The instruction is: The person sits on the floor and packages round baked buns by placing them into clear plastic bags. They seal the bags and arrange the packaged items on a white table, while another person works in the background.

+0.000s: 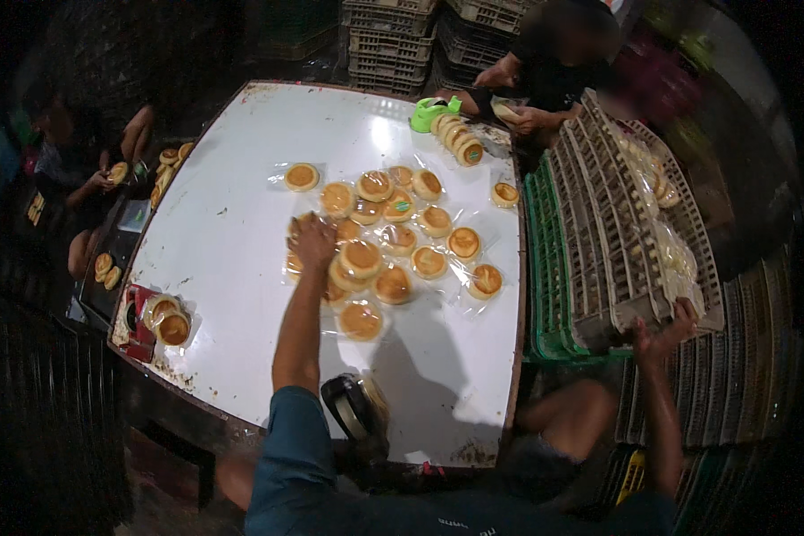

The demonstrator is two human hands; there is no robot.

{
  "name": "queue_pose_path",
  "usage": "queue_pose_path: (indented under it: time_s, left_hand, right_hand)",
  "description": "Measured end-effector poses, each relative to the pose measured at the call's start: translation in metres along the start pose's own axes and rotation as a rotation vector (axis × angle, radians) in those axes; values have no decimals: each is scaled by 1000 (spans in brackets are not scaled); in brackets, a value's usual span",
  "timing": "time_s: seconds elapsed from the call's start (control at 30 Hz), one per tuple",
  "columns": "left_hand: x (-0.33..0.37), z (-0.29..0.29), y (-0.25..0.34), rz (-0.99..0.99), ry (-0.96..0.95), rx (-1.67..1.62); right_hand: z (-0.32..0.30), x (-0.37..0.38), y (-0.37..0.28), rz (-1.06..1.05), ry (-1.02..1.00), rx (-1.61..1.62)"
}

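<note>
The left hand (312, 241) lay over round golden plastic-wrapped buns (361, 257), its grip unclear; the right hand (665, 341) gripped a grey slatted plastic crate (591, 228) beyond the white worktop's (214, 214) right edge.

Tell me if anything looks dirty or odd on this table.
Yes: brown smudges on the table, at its near right corner and near left edge, stand out against the white. The buns show no obvious damage.
</note>
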State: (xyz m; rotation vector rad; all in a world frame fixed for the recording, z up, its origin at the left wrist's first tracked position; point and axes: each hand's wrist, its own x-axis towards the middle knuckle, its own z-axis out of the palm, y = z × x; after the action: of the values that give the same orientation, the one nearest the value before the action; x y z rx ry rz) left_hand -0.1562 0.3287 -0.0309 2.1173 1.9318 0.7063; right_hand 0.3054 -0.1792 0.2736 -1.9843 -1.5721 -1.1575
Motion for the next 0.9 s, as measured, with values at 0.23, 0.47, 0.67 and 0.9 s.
queue_pose_path:
  time_s: [0.23, 0.47, 0.67, 0.9]
  left_hand:
    - [-79, -28, 84, 276, -440, -460]
    - [-225, -101, 166, 525, -315, -195]
    - [-344, -88, 203, 478, -740, 329]
    - [-324, -94, 181, 500, -887, 242]
  right_hand:
    - [13, 16, -24, 31, 111, -36]
    - [4, 16, -29, 72, 187, -32]
    - [-16, 23, -36, 110, 195, 19]
    - [-64, 30, -74, 281, 22, 235]
